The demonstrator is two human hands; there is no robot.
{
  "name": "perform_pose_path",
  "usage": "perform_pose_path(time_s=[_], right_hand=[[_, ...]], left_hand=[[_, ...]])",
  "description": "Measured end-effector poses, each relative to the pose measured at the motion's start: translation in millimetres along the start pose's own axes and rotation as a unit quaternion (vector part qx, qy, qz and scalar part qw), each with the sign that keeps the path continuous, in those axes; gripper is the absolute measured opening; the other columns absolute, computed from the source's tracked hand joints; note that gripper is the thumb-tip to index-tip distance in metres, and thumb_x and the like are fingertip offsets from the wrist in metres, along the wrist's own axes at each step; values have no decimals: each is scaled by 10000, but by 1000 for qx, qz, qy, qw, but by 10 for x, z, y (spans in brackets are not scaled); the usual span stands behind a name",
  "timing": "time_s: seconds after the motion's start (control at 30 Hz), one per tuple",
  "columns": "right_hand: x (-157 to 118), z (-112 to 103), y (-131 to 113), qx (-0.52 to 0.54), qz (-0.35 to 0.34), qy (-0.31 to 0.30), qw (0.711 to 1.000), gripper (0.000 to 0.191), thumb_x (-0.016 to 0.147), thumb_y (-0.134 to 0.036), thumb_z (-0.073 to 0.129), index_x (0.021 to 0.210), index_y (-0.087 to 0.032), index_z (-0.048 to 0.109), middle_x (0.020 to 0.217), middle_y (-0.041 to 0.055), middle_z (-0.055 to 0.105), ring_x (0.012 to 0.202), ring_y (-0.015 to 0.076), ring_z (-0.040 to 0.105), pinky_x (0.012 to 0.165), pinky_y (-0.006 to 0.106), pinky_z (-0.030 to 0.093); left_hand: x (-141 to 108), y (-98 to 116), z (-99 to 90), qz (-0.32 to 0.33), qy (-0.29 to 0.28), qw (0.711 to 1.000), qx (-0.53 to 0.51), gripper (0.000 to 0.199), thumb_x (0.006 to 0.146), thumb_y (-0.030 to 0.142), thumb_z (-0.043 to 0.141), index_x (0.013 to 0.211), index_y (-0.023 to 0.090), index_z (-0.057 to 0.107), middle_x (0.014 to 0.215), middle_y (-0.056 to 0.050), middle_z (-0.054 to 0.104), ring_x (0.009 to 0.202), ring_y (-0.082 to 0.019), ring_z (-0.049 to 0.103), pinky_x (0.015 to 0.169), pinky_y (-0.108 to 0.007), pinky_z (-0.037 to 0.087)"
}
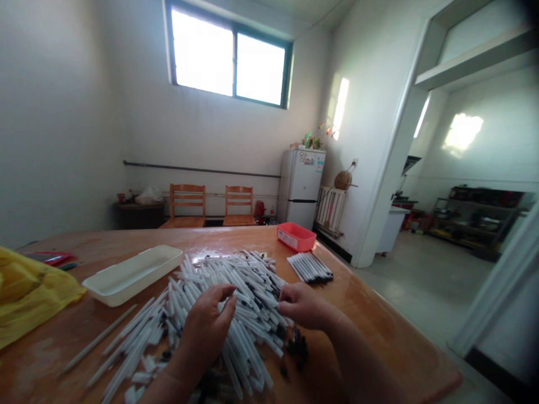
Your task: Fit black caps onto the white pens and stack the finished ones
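A large heap of white pen barrels [248, 331], many with black ends, lies across the table. Over its near left part is my left hand [206, 320], thumb and forefinger curved with a gap between them; nothing shows in that gap. My right hand [303, 303] is closed at the right edge of the heap, fingers pressed together, and what they hold, if anything, is hidden. Beyond it, a neat row of white pens [309, 267] lies side by side with black ends toward me. Small black parts [297, 348] sit below my right wrist.
A long cream tray [135, 275] stands left of the heap, and a red plastic basket [296, 237] at the far right table edge. A yellow plastic bag [33, 292] covers the left side. Two wooden chairs [187, 202] and a fridge [301, 179] stand behind the table.
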State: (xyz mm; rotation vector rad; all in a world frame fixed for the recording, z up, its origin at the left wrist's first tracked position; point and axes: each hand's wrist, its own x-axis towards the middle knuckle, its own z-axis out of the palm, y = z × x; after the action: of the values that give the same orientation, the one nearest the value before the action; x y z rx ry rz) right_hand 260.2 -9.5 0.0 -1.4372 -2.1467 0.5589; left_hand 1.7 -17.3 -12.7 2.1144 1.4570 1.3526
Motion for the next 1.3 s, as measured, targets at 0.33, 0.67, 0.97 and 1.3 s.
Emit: perform_pose_path(time_s=[0.33,0.67,0.97,1.3], right_hand=[[-46,-206,65,252,33,-66,965,121,788,-258,611,725,-162,573,594,-61,448,545,85,375,500,202,285],[-93,-126,-209,356,-17,-143,923,330,807,-471,709,843,-154,621,639,-42,529,544,82,430,501,198,321],[20,-217,292,107,125,22,986,99,798,-226,547,741,-162,597,627,-36,526,573,100,468,523,211,322],[103,-57,456,-11,203,-45,978,144,700,-185,632,571,-153,577,512,-48,446,523,92,387,508,248,221]], left_hand=[[-5,179,-13,-132,-99,973,-161,328,867,455,611,1025,188,718,771,-23,741,674,-193,650,632,-282,490],[-32,258,64,-258,-138,848,-441,344,843,464,682,1024,172,709,894,-62,726,703,-136,616,538,-210,414],[29,176,-22,-296,-45,836,-460,277,861,446,658,937,180,655,898,-42,735,675,-123,622,564,-222,430],[-8,166,26,-271,-53,872,-404,314,831,480,683,924,180,673,742,1,687,605,-108,577,521,-207,399]])
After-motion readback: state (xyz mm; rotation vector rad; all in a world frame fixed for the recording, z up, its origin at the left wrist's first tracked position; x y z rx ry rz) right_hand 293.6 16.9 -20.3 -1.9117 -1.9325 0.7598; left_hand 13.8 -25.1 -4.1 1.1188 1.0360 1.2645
